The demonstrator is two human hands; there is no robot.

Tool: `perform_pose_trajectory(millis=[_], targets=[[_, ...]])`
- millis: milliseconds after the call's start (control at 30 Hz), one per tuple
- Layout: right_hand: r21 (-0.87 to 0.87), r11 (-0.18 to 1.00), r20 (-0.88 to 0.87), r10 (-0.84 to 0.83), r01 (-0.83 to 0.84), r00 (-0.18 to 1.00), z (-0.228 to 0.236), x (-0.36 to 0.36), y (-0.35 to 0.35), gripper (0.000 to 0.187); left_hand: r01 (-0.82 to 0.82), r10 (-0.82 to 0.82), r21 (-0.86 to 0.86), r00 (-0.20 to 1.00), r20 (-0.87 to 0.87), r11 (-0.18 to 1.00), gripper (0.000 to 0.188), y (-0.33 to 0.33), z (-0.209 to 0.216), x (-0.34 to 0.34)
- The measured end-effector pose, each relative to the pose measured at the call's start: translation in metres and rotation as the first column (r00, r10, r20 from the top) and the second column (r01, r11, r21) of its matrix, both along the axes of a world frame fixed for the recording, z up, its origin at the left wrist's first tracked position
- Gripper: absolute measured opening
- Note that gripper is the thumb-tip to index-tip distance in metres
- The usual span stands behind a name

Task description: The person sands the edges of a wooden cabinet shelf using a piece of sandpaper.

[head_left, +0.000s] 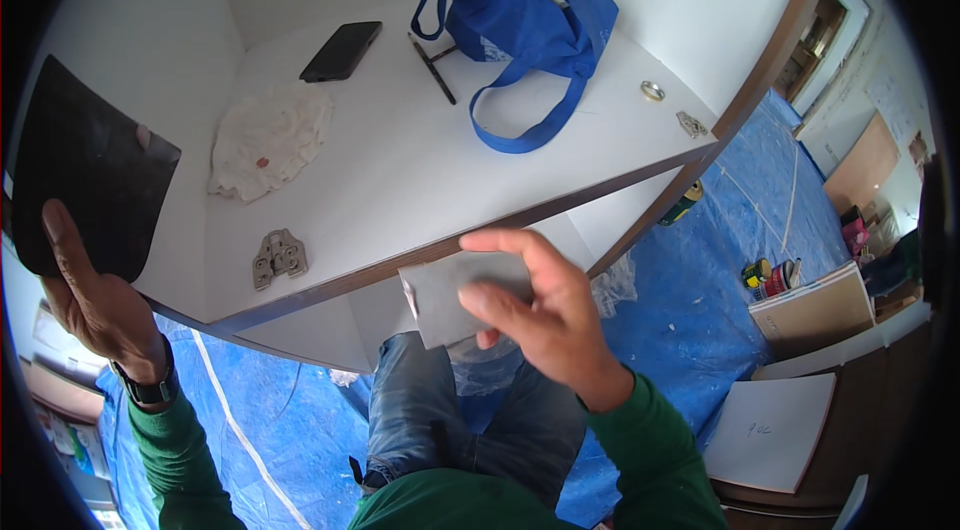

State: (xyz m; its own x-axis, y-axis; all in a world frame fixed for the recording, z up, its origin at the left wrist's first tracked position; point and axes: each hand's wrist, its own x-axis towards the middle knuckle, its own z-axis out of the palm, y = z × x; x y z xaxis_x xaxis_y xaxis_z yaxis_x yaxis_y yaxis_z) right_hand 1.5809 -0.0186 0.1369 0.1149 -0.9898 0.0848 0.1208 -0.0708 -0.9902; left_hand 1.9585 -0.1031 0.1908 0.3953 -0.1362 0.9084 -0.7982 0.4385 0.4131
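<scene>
My left hand (88, 295) is raised at the far left and grips a wide, dark, flat scraper blade (85, 170) by its lower edge. My right hand (535, 305) holds a small grey folded sheet, like sandpaper (450, 295), against the brown front edge of a white shelf board (420, 170). Thumb and fingers pinch the sheet from the right. Both sleeves are green, and a dark watch sits on my left wrist.
On the shelf lie a blue cloth bag (530, 25), a black phone (342, 51), a dark pen (432, 68), a stained white rag (268, 138), a metal hinge (278, 257) and small fittings (690, 123). Blue sheeting (700, 300) covers the floor, with cans (768, 275) and white panels (770, 430).
</scene>
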Motion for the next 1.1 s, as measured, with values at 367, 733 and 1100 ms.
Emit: perform_pose_trajectory(millis=[367, 733, 1100], targets=[[-0.387, 0.8, -0.135, -0.542, 0.459, 0.829, -0.05, 0.002, 0.033, 0.022, -0.037, 0.034, 0.014, 0.979, 0.199, 0.999, 0.048, 0.003, -0.002, 0.008], [-0.913, 0.406, -0.383, -0.828, -0.033, 0.411, -0.062, 0.02, -0.003, 0.033, -0.096, 0.095, -0.013, 0.937, 0.336, 0.995, 0.048, 0.004, 0.0, 0.011], [-0.897, 0.44, -0.416, -0.817, -0.034, 0.4, -0.06, 0.023, -0.005, 0.035, -0.178, 0.179, -0.049, 0.854, 0.488, 0.983, 0.056, 0.001, -0.007, 0.034]])
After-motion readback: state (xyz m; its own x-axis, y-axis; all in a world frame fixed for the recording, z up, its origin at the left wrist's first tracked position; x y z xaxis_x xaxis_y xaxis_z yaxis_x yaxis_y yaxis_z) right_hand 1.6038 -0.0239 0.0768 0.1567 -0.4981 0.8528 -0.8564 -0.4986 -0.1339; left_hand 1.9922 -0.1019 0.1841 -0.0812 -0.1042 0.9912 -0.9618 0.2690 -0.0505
